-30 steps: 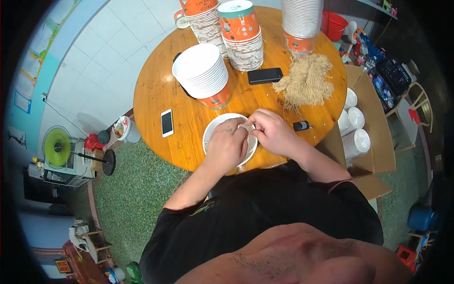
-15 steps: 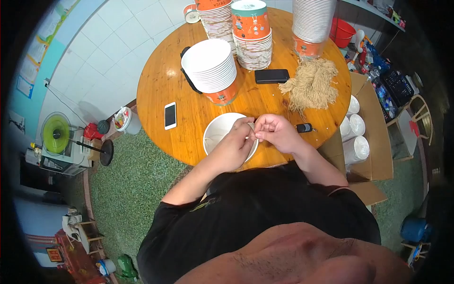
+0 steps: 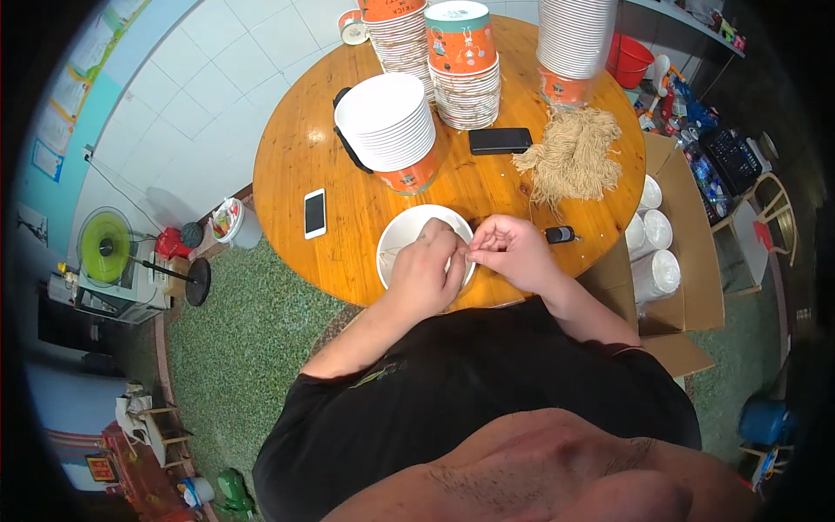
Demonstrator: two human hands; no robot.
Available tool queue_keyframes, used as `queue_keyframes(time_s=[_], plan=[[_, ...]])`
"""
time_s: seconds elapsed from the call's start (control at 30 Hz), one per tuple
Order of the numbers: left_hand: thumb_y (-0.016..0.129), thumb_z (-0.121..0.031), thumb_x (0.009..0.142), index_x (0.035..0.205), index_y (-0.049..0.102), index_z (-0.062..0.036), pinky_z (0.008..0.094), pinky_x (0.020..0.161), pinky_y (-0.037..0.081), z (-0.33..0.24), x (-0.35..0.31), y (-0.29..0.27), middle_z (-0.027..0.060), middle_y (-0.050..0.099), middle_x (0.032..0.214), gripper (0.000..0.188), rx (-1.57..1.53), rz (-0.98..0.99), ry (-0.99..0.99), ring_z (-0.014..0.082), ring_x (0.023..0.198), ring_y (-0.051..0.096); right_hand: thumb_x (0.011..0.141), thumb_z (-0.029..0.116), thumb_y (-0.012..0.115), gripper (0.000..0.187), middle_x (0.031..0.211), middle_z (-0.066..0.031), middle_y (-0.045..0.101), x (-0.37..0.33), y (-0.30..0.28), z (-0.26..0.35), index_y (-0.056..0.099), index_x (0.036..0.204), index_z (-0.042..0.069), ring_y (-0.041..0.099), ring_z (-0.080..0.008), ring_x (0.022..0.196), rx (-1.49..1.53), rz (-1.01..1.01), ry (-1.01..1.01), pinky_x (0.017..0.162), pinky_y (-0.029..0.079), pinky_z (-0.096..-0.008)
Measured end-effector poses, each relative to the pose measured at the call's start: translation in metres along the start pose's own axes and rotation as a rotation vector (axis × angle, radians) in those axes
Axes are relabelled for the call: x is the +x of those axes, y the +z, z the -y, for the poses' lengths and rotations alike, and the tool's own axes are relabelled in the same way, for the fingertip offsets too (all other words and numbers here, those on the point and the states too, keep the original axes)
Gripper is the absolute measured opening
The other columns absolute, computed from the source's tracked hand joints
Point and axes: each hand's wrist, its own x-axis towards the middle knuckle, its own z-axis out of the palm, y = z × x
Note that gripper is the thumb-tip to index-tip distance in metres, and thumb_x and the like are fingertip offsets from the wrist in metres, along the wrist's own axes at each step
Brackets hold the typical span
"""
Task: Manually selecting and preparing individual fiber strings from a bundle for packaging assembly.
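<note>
At the table's near edge sits a white paper bucket [image 3: 396, 230], its mouth facing up. Inside it a thin pale cord [image 3: 390, 253] shows beside my left hand. My left hand [image 3: 426, 271] reaches over the bucket with its fingers curled inward near the right rim; its fingertips are partly hidden. At that rim my right hand [image 3: 515, 252] pinches with thumb and forefinger, the other fingers bent. What sits between those fingertips is very small and looks like the cord's end. The two hands nearly meet there.
Beyond the bucket stands a stack of white-and-orange buckets [image 3: 387, 122], with more stacks [image 3: 464, 61] behind. A heap of tan cords [image 3: 574, 157], a black phone [image 3: 500, 140], a white phone [image 3: 315, 214] and a small black key fob [image 3: 559, 235] lie on the round wooden table [image 3: 291, 157]. A cardboard box [image 3: 696, 287] stands right.
My left hand has turned and shifted slightly, its knuckles now higher over the bucket. My right hand stays at the rim, still pinching. The bucket has moved very little.
</note>
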Motion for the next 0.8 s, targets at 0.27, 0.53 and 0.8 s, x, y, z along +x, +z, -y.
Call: queue_keyframes(time_s=[0.27,0.53,0.8], plan=[[0.074,-0.007,0.085,0.105,0.061,-0.0018,0.0395,0.058,0.05,-0.006,-0.001,-0.004,0.0149,0.06,0.095,0.025,-0.006,-0.016,0.043,0.0298,0.067,0.062,0.091,-0.004,0.072,0.012,0.088,-0.0013,0.069,-0.007,0.017,0.003,0.063,0.098,0.002,0.065,-0.0054,0.077,-0.033,-0.123,-0.036,0.069,0.054,-0.0218],[0.081,-0.012,0.082,0.108,0.069,-0.009,0.0384,0.057,0.049,0.003,-0.006,0.002,0.0101,0.062,0.093,0.029,0.061,0.042,0.187,0.0274,0.065,0.061,0.095,0.003,0.071,0.012,0.089,-0.0055,0.071,-0.006,0.006,-0.017,0.062,0.102,0.004,0.066,-0.0104,0.073,0.518,-0.161,0.182,0.068,0.053,-0.0243],[0.077,-0.013,0.082,0.096,0.076,-0.0113,0.0394,0.061,0.054,-0.005,-0.005,0.001,0.0059,0.065,0.091,0.014,0.165,0.093,0.119,0.0281,0.072,0.067,0.097,0.002,0.068,0.009,0.095,-0.0081,0.073,-0.014,0.008,-0.02,0.062,0.104,0.005,0.068,-0.0112,0.079,0.594,-0.238,0.209,0.071,0.055,-0.0239]])
